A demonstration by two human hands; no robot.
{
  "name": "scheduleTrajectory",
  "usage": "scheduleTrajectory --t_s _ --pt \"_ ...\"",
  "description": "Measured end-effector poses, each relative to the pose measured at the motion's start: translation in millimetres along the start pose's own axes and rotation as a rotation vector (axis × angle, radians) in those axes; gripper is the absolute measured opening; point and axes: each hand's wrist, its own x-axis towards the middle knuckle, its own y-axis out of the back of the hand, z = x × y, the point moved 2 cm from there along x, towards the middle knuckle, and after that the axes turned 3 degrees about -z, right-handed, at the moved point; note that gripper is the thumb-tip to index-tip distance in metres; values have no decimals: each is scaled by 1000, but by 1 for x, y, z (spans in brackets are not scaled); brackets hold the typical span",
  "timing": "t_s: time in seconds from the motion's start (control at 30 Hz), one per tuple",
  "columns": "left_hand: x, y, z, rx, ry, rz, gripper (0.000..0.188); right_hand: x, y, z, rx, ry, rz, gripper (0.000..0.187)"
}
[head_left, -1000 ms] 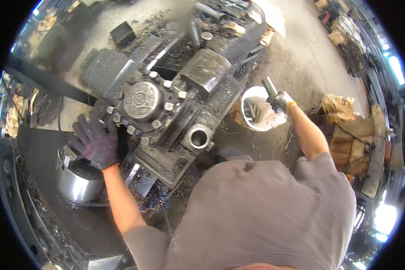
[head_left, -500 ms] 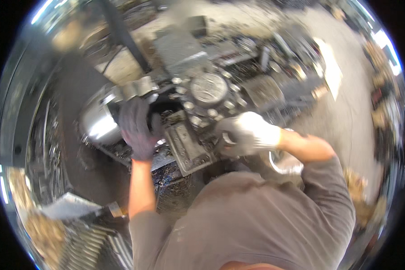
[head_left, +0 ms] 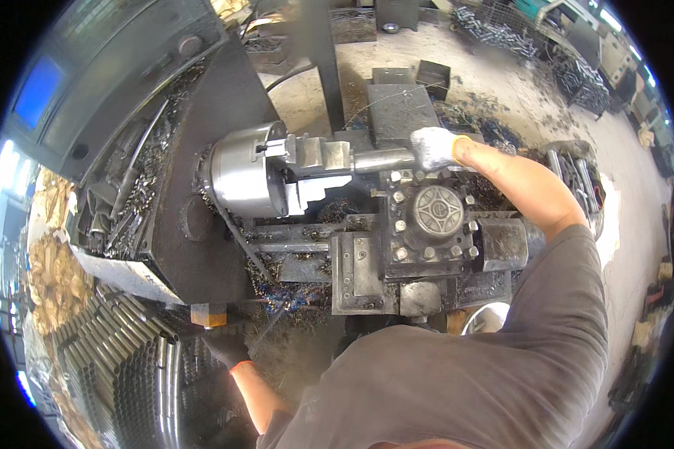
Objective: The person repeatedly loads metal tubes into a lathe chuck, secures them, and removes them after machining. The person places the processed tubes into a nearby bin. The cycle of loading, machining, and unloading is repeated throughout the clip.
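The steel tube (head_left: 382,159) lies horizontal along the lathe axis. Its left end sits between the stepped jaws of the three-jaw chuck (head_left: 249,178); its right end is in the right hand (head_left: 434,147). That hand wears a light knit glove and is closed around the tube end, fingers wrapped fully over it.

The left hand (head_left: 227,346), in a dark glove with an orange cuff, hangs low at the front of the machine, just beside the stack of cut tubes (head_left: 138,367). Whether it grips anything cannot be told; it is partly in shadow.

Below the tube stands the tool post (head_left: 436,213) with its ring of clamp bolts, mounted on the carriage (head_left: 356,273). Curled swarf (head_left: 292,295) covers the bed and the tray beneath.

Hazards, as judged from this position:
- If the tube is not seated squarely in the chuck, it may run out of true or be thrown once clamped and turned.
- A knit glove this close to the chuck can snag on rotating parts.
- Loose swarf can cut the lower hand.
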Motion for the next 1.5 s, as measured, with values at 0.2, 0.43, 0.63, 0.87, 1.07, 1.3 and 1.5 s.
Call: scheduleTrajectory --t_s 0.2,0.43,0.63,0.87,1.07,1.3,1.5 --pt "1 13 19 87 119 -98 58 32 -20 25 140 162 -62 33" --pt "16 21 24 67 145 -220 40 37 -33 21 543 109 -117 42" --pt "11 23 18 163 68 -184 34 102 -2 -45 977 166 -276 69" --pt "10 28 13 518 -305 -45 39 16 51 -99 600 -14 -6 90" --pt "-87 -66 48 1086 -1370 136 54 -198 47 -138 706 -8 881 49" --pt "-112 -368 121 1269 -1909 -205 64 -267 -46 -152 1072 36 959 31" --pt "-69 -525 155 1856 -1343 46 88 -263 -75 -148 1056 78 788 36"
